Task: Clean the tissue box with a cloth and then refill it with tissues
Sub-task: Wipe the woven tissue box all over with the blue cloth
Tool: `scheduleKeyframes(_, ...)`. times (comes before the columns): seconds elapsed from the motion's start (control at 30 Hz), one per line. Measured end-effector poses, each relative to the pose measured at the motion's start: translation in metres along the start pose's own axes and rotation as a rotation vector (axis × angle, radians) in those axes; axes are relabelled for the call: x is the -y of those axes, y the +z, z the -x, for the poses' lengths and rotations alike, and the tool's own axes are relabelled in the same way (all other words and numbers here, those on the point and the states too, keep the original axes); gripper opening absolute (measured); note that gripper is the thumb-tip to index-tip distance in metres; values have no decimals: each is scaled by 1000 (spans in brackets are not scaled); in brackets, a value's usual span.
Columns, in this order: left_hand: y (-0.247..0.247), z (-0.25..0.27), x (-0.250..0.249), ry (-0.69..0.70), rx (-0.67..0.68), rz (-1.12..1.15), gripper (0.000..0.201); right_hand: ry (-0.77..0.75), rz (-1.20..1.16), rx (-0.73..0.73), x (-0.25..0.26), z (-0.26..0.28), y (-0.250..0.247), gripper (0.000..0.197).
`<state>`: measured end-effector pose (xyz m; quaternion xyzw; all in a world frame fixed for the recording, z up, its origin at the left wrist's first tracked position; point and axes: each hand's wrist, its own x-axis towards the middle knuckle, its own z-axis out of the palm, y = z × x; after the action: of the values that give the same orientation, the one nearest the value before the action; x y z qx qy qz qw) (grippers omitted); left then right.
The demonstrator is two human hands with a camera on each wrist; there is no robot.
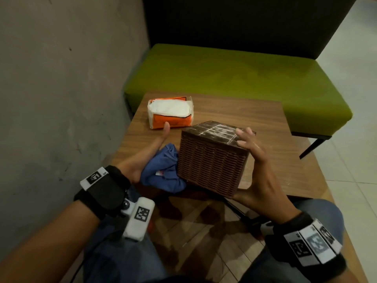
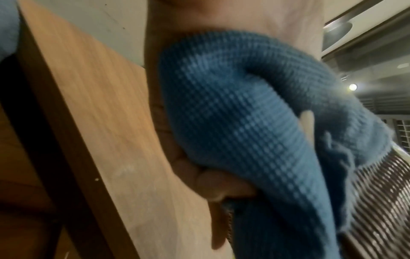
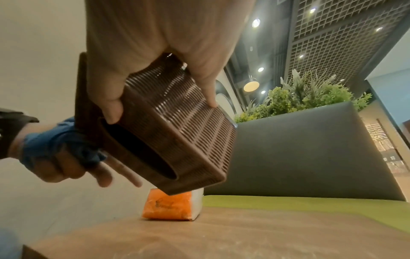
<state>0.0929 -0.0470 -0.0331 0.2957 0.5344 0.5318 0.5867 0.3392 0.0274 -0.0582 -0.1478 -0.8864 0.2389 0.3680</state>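
Observation:
A brown woven tissue box (image 1: pixel 212 158) (image 3: pixel 175 126) is held tilted above the wooden table (image 1: pixel 244 111), its oval slot facing down toward the table in the right wrist view. My right hand (image 1: pixel 257 160) (image 3: pixel 159 57) grips it by its right side, fingers over the top edge and thumb at the lower corner. My left hand (image 1: pixel 142 158) (image 3: pixel 60 157) holds a bunched blue cloth (image 1: pixel 163 170) (image 2: pixel 255 122) against the box's left side, thumb pointing away. An orange and white tissue pack (image 1: pixel 170 111) (image 3: pixel 170 205) lies open at the table's far left.
A grey wall (image 1: pixel 61 78) runs along the left of the table. A green bench seat (image 1: pixel 234 72) with a dark backrest stands beyond the table. Tiled floor shows at the right, and plants (image 3: pixel 306 94) rise behind the backrest.

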Motion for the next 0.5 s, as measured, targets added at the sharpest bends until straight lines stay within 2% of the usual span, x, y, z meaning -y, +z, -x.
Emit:
scheduleKeyframes(0.17, 10, -3, -8, -37, 157, 16, 34, -63, 42, 116, -12, -3, -16, 90)
scheduleKeyframes(0.27, 10, -9, 0, -132, 224, 53, 44, -105, 79, 166, -19, -1, -20, 87)
scheduleKeyframes(0.33, 9, -12, 9, -239, 248, 20, 61, -94, 104, 198, -20, 0, -21, 86)
scheduleKeyframes(0.4, 9, -14, 18, -329, 228, -26, 80, -22, 112, 208, -20, 2, -20, 90)
scheduleKeyframes(0.43, 11, -13, 22, -336, 201, -29, 82, 47, 96, 191, -21, 4, -19, 93)
scheduleKeyframes(0.5, 19, -11, 25, -272, 113, 20, 64, 253, 18, 133, -23, 9, -14, 96)
